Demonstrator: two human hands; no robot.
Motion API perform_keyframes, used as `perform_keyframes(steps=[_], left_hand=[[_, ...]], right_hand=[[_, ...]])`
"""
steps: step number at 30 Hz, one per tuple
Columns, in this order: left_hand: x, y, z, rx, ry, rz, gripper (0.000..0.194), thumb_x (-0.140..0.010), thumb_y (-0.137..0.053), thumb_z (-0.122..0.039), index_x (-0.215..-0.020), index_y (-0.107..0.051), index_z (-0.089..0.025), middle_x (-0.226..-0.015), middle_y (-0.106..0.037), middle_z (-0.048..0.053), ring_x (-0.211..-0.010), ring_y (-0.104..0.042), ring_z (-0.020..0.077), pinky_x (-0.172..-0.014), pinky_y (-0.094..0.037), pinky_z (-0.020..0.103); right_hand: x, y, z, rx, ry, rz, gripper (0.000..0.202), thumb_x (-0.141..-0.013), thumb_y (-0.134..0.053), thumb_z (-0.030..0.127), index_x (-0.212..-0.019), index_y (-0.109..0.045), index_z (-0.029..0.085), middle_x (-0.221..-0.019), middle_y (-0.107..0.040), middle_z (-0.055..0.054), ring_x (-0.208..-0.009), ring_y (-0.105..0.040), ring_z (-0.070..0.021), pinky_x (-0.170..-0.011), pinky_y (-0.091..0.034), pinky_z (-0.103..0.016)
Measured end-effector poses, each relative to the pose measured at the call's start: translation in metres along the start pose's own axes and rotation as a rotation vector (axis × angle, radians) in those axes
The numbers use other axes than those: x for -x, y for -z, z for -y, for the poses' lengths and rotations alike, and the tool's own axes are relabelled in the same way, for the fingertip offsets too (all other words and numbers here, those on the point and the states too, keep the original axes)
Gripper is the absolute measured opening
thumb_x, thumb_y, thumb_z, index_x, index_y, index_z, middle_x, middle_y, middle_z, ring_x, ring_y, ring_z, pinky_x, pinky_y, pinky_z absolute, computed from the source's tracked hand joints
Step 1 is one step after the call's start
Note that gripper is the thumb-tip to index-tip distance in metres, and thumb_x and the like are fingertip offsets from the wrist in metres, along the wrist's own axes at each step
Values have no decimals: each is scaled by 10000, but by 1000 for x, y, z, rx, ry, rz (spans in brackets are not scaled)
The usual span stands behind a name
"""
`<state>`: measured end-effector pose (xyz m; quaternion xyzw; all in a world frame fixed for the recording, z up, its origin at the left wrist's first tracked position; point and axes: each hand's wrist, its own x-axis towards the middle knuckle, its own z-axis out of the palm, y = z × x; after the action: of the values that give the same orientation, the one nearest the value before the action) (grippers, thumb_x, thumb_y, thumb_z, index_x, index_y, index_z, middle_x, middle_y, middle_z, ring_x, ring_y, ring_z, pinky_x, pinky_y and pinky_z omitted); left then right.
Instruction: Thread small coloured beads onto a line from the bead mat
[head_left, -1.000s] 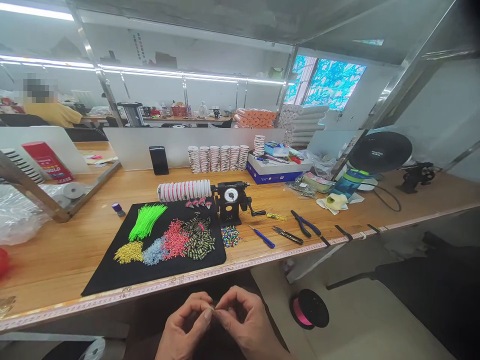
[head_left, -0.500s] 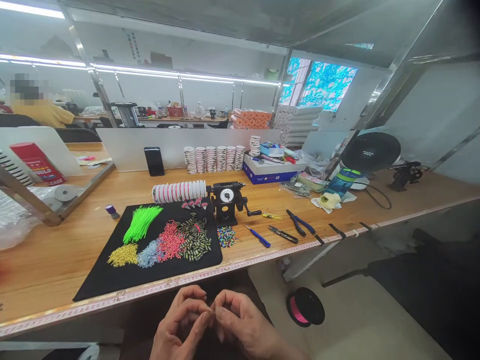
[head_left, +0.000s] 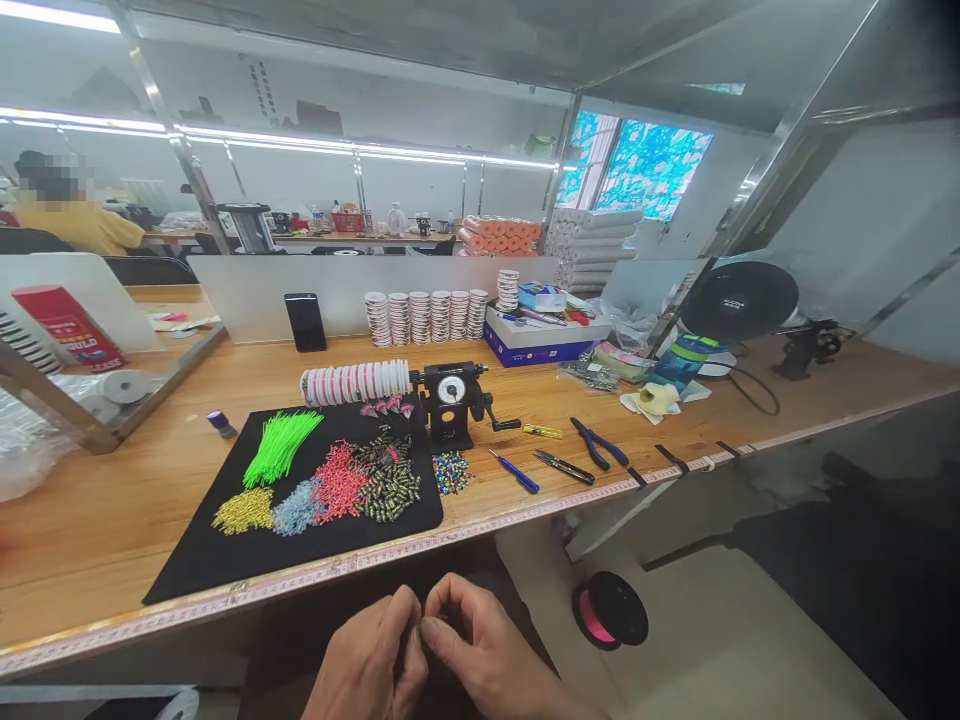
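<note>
Grip looks narrow on left hand (head_left: 364,655) and right hand (head_left: 487,650) (whether anything is pinched, I cannot tell), so slackening could drop something tiny below the surface (head_left: 187,385).

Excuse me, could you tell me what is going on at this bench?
The person's left hand and right hand are close together, fingertips almost meeting, just off the bench; anything pinched there is too small to make out. On the black mat lie green strands and coloured heaps of small pieces. Beside it stands a hand-cranked machine, and the pliers lie untouched.
</note>
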<state>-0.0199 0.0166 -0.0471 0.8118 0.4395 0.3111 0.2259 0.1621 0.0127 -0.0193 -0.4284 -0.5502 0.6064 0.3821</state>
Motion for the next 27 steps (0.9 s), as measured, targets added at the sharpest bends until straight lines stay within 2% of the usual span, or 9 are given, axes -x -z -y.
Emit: perform_keyframes(steps=[2, 5, 7, 9, 13, 17, 20, 25, 27], left_hand=[[3, -1, -2, 178, 155, 60, 221, -970, -399, -250, -751, -421, -237, -646, -449, -56, -560, -434, 123, -551, -367, 210], [2, 3, -9, 457, 339, 17, 360, -965, -404, -475, -705, -409, -226, -661, -383, -46, -610, -364, 139, -571, -334, 232], [-1, 5, -14, 616, 415, -21, 465, -901, -477, -621, -675, -419, -219, -657, -359, -47, -621, -319, 139, -573, -304, 243], [-3, 5, -17, 779, 477, -13, 531, -819, -558, -705, -659, -430, -215, -645, -348, -53, -617, -286, 133, -569, -281, 244], [-3, 4, -14, 1030, 557, 24, 550, -739, -679, -695, -645, -433, -212, -606, -331, -69, -586, -234, 114, -543, -222, 233], [0, 1, -10, 1217, 610, 61, 530, -739, -723, -636, -647, -413, -217, -572, -311, -86, -556, -183, 100, -522, -163, 237], [1, -1, -11, 1250, 604, 76, 515, -761, -706, -627, -663, -404, -222, -569, -315, -87, -549, -180, 99, -521, -158, 242], [0, -4, -19, 1030, 563, 69, 550, -764, -655, -702, -666, -419, -215, -592, -331, -75, -564, -211, 103, -522, -171, 240], [0, -6, -22, 944, 571, 52, 568, -759, -639, -728, -660, -423, -212, -603, -329, -71, -570, -215, 104, -521, -175, 236]], right_hand=[[3, 2, 2, 209, 99, -50, 121, -874, -648, 270, -933, -617, 168, -817, -609, -3, -691, -523, -138, -631, -403, -242], [7, 5, 6, 368, 216, -42, 282, -801, -674, 126, -1079, -652, 168, -959, -693, -42, -831, -631, -176, -722, -469, -251], [8, 7, 6, 426, 297, -36, 314, -793, -673, 84, -1097, -676, 162, -1022, -711, -66, -931, -651, -198, -800, -478, -261], [8, 9, 5, 474, 369, -41, 252, -829, -669, 97, -1072, -706, 155, -1005, -723, -77, -930, -658, -204, -808, -475, -269], [6, 13, 4, 513, 433, -72, 96, -898, -663, 162, -942, -748, 161, -853, -725, -58, -803, -660, -189, -721, -458, -265], [9, 12, 13, 423, 371, -51, 101, -925, -650, 177, -907, -748, 188, -842, -706, -27, -798, -653, -164, -716, -455, -238], [8, 11, 13, 333, 329, -90, 170, -952, -635, 229, -809, -719, 195, -786, -679, -3, -745, -629, -145, -688, -445, -226], [-5, 18, -3, 413, 447, -396, 264, -991, -537, 299, -758, -599, 191, -757, -578, -11, -721, -540, -162, -679, -397, -271], [-11, 20, -6, 289, 345, -394, 282, -993, -535, 354, -762, -568, 194, -738, -551, -6, -695, -510, -157, -647, -383, -267]])
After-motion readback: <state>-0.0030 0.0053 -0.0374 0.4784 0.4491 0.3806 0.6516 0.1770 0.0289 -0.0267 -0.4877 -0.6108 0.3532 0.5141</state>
